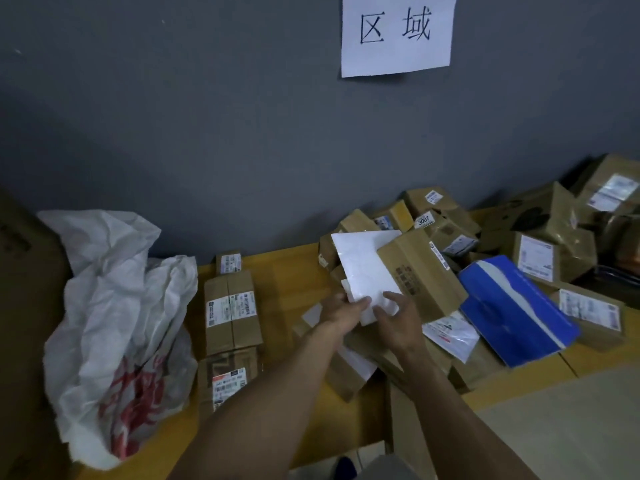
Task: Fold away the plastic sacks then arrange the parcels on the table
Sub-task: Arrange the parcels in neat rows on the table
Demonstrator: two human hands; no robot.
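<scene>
Hands two: left hand, right hand, fingers gripping one white parcel; three boxes left, one sack, one blue parcel right

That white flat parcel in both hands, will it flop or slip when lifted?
Probably fairly stiff: the white flat parcel juts up from the left hand and right hand without sagging. Likely light, being thin. Its smooth skin may be slippery.

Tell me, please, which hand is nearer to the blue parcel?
Right. The right hand grips the near edge of the mailer, left of the blue parcel; the left hand holds the same edge, farther left.
</scene>
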